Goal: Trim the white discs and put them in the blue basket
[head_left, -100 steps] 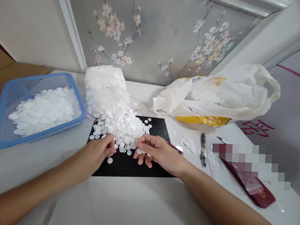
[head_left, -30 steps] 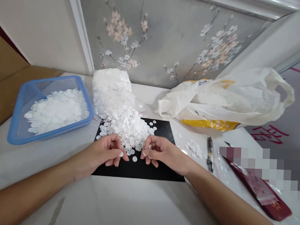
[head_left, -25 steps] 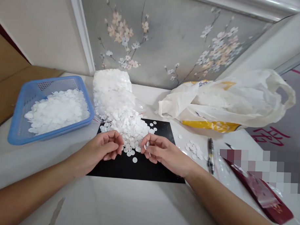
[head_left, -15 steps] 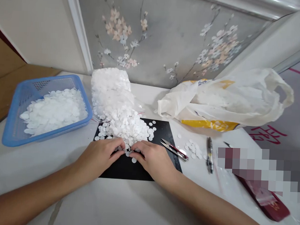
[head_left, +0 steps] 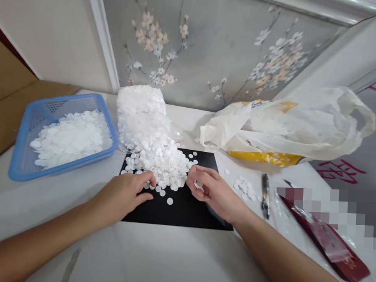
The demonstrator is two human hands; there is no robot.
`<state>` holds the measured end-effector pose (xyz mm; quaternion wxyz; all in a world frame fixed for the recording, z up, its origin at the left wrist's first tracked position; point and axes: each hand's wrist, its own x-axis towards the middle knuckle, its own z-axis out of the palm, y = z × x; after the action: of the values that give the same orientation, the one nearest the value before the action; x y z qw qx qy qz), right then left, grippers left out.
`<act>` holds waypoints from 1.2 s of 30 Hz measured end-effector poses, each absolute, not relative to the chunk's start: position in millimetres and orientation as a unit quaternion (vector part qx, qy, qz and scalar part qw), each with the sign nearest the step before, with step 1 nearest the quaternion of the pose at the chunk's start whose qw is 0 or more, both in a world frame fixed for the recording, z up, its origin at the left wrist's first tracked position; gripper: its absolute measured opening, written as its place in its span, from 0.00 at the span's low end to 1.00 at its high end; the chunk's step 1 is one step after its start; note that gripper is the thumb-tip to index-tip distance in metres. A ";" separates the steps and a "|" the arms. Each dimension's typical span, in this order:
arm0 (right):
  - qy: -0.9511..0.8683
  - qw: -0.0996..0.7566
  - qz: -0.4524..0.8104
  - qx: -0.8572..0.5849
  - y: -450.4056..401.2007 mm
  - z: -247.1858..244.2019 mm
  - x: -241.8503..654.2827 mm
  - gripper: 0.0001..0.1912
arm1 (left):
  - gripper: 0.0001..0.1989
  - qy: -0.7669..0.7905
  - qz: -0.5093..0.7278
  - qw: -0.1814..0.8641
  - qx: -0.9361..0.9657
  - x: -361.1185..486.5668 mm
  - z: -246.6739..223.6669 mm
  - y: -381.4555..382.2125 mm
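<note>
A heap of small round white discs spills from a clear plastic bag onto a black sheet. My left hand rests at the near left edge of the heap, thumb and forefinger apart, its fingertips touching discs. To the right of the heap is my right hand, fingers curled, with a white disc showing in its grip. One loose disc lies on the bare part of the sheet between both hands. The thread snips are hidden behind my right hand.
A blue basket of white discs stands at the left. Behind on the right lies a white and yellow plastic bag. Several discs, a pen and a dark red packet lie on the right.
My right hand has moved right, away from my left hand, and now has a white disc in its fingers. My left hand has stayed near the heap, its thumb and forefinger wider apart.
</note>
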<state>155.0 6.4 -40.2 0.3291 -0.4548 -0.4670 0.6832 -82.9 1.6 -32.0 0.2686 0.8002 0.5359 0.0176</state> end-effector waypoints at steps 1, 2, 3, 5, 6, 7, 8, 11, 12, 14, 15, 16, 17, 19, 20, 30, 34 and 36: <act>-0.516 0.315 0.636 -0.480 6.0 -41.0 154.7 0.12 | 0.05 0.537 0.011 0.262 0.802 -83.2 -30.8 1.4; -0.569 0.298 0.578 -0.503 5.2 -41.6 154.1 0.14 | 0.06 0.537 0.008 0.253 0.805 -82.8 -30.0 1.0; -0.618 0.278 0.519 -0.520 4.2 -41.8 153.1 0.14 | 0.07 0.537 0.006 0.242 0.808 -81.7 -29.6 0.2; -0.690 0.231 0.425 -0.539 1.9 -41.8 150.7 0.10 | 0.08 0.533 0.003 0.224 0.816 -77.8 -30.3 -1.7; -0.711 0.211 0.391 -0.544 0.8 -41.9 149.4 0.08 | 0.08 0.530 0.004 0.216 0.820 -75.4 -31.5 -2.6; -0.729 0.195 0.363 -0.547 -0.1 -42.2 148.2 0.05 | 0.08 0.527 0.005 0.209 0.823 -73.0 -33.0 -3.3; -0.745 0.181 0.336 -0.548 -0.7 -42.9 147.1 0.03 | 0.08 0.524 0.007 0.203 0.827 -70.7 -34.7 -3.8; -0.785 0.151 0.273 -0.535 -1.2 -46.0 145.4 0.04 | 0.08 0.517 0.014 0.193 0.834 -66.8 -39.1 -4.1; -0.797 0.145 0.258 -0.526 -1.2 -46.9 145.4 0.04 | 0.07 0.515 0.014 0.197 0.834 -66.7 -39.6 -3.9; -0.821 0.145 0.228 -0.503 -1.5 -47.2 146.2 0.05 | 0.06 0.515 0.017 0.216 0.830 -68.1 -39.0 -3.3; -0.828 0.148 0.220 -0.493 -1.8 -46.4 146.8 0.07 | 0.05 0.516 0.021 0.228 0.825 -69.4 -38.0 -3.0; -0.829 0.148 0.223 -0.490 -2.3 -45.1 147.5 0.08 | 0.05 0.518 0.024 0.239 0.821 -71.0 -36.7 -2.7; -0.822 0.147 0.242 -0.495 -2.8 -43.3 148.2 0.08 | 0.04 0.520 0.028 0.248 0.817 -72.6 -35.2 -2.4; -0.784 0.131 0.317 -0.517 -3.4 -39.0 149.8 0.06 | 0.04 0.527 0.034 0.260 0.808 -75.6 -32.2 -2.1; -0.760 0.121 0.358 -0.528 -3.4 -37.0 150.7 0.06 | 0.04 0.531 0.035 0.267 0.803 -76.7 -30.7 -2.0; -0.772 0.145 0.327 -0.526 2.4 -39.4 156.2 0.04 | 0.07 0.510 0.122 0.556 0.645 -78.6 -17.4 2.0; -0.831 0.141 0.273 -0.464 5.0 -46.7 153.7 0.07 | 0.05 0.490 0.138 0.674 0.536 -77.6 -18.4 3.5; -0.844 0.145 0.263 -0.444 5.9 -47.7 154.1 0.08 | 0.07 0.481 0.141 0.701 0.508 -76.7 -19.9 3.6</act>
<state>154.1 5.9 -47.7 0.1447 -0.4442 -0.8442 0.2627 -76.7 3.6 -19.9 0.7006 0.5075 0.4814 0.1406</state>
